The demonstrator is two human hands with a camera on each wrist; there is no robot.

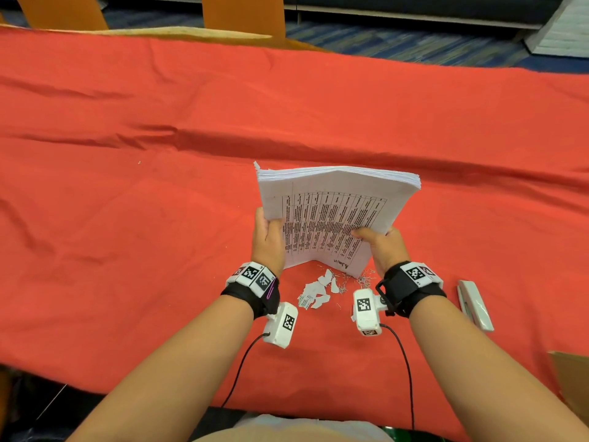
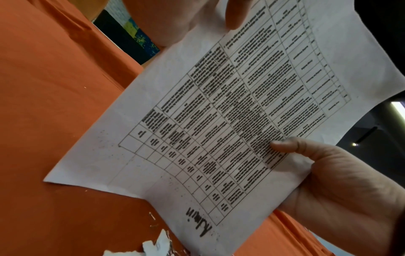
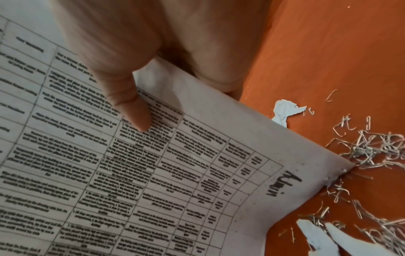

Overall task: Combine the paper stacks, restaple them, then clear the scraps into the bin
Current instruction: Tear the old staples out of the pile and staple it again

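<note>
Paper stack (image 1: 334, 199): a thick white sheaf of printed sheets stands upright on its lower edge on the red cloth-covered table (image 1: 127, 218), slightly bowed, near the table's front centre. The facing sheet carries a ruled table of small print, too blurred to read, and a handwritten word at the lower corner that appears to read "Admin".

Surrounding items, largest first:
- A white, long, narrow stapler (image 1: 475, 304) lies flat on the cloth to the right of the right wrist, apart from the stack.
- A brown cardboard corner (image 1: 570, 371) shows at the right table edge.
- Torn white paper scraps (image 1: 315, 293) lie just in front of the stack's lower edge.
- Loose bent metal staples (image 3: 372, 149) are scattered against the stack's lower right corner and among the scraps.

Hands: the left hand (image 1: 269, 239) grips the stack's left edge, thumb on the front sheet, fingers behind. The right hand (image 1: 381, 245) grips the right edge likewise, its thumb (image 3: 133, 110) pressed onto the printed table. Both forearms extend forward, wrists raised above the cloth.
</note>
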